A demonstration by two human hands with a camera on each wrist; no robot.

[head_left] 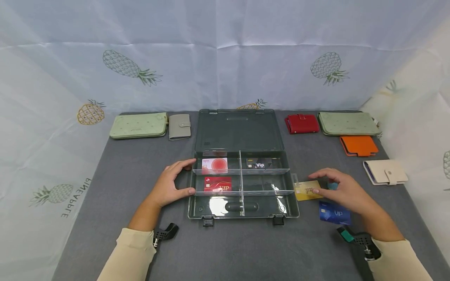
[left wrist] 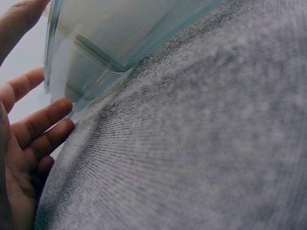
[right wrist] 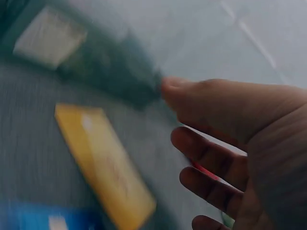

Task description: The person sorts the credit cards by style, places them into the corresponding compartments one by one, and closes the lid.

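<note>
An open clear grey box point(head_left: 242, 210) with divided compartments sits mid-table, its lid laid back. It holds a pink-and-white card point(head_left: 214, 165), a red VIP card point(head_left: 218, 183) and a black VIP card point(head_left: 258, 164). My left hand point(head_left: 175, 181) rests against the box's left wall point(left wrist: 110, 33), its fingers point(left wrist: 38, 124) relaxed and holding nothing. My right hand point(head_left: 337, 189) hovers with spread fingers point(right wrist: 211, 148) just over a gold card point(head_left: 306, 190) lying flat right of the box, also seen as the gold card point(right wrist: 105, 167) in the blurred right wrist view. A blue VIP card point(head_left: 334, 214) lies under that wrist.
Wallets line the back and right: a long green one point(head_left: 138, 125), a small grey one point(head_left: 179, 126), a red one point(head_left: 301, 123), another green one point(head_left: 348, 123), an orange one point(head_left: 358, 145), a cream one point(head_left: 384, 171). Pineapple-print sheets wall the grey cloth point(head_left: 133, 171).
</note>
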